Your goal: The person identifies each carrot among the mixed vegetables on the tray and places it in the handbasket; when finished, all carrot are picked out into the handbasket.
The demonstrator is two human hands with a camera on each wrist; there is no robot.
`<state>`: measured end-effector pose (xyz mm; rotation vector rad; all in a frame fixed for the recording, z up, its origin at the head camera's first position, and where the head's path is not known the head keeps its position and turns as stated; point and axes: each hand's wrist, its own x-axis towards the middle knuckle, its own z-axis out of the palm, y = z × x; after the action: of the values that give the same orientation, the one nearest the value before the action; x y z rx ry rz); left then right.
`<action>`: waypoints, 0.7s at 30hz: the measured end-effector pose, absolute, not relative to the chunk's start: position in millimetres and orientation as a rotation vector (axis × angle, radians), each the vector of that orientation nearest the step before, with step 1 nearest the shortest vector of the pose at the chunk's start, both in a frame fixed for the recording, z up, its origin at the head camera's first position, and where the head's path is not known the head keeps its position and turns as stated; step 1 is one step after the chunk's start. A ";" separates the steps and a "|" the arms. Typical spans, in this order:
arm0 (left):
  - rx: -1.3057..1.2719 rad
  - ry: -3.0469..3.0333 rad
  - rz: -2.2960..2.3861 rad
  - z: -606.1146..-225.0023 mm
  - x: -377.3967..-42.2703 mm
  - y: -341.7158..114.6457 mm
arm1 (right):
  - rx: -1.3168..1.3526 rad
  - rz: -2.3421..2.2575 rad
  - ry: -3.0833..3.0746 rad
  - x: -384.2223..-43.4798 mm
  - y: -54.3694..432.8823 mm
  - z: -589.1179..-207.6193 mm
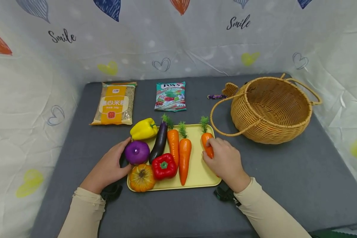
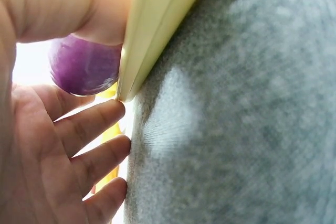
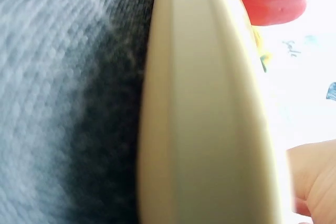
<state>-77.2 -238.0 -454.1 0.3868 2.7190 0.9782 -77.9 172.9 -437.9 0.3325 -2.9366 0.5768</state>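
Observation:
On the yellow tray [image 1: 197, 177] lie a purple onion [image 1: 137, 152], a yellow bell pepper [image 1: 143, 129], an eggplant [image 1: 159, 142], a red bell pepper [image 1: 164, 166], a small pumpkin [image 1: 141, 178] and three carrots. My right hand [image 1: 224, 162] grips the rightmost carrot [image 1: 207, 140] over the tray's right part; its lower end is hidden by the fingers. At the tray's left edge, beside the onion, rests my left hand [image 1: 111, 167]. The left wrist view shows its fingers [image 2: 92, 124] spread and fairly straight, thumb against the tray rim near the onion.
A wicker basket [image 1: 273, 112] with handles stands at the right, its opening facing up. Behind the tray lie a bag of grain [image 1: 115, 104] and a teal candy bag [image 1: 170, 96]. A small purple wrapped item [image 1: 216, 97] is beside the basket. Grey cloth [image 1: 178, 213] covers the table.

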 end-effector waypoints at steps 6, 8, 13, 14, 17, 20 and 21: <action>0.380 2.714 0.996 -453.7 -76.3 -237.3 | 0.260 0.577 -2.953 -77.5 172.6 -436.3; 0.376 2.711 1.002 -453.8 -76.9 -237.1 | 0.248 0.586 -2.954 -77.3 172.9 -436.6; 0.380 2.711 1.012 -454.2 -77.6 -237.4 | 0.234 0.618 -2.931 -76.6 173.2 -437.2; 0.380 2.710 1.010 -454.4 -77.5 -237.7 | 0.236 0.634 -2.923 -76.6 173.4 -437.6; 0.375 2.709 1.010 -454.7 -77.0 -238.5 | 0.252 0.679 -2.897 -76.0 173.3 -438.1; 0.366 2.706 1.015 -455.3 -76.9 -238.3 | 0.266 0.718 -2.876 -74.5 173.0 -436.7; 0.368 2.707 1.016 -455.7 -77.0 -238.2 | 0.271 0.732 -2.875 -73.8 172.6 -435.8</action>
<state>-77.0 -238.2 -455.7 0.3682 2.7074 1.0163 -73.8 172.6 -435.8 0.2706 -2.8753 0.7322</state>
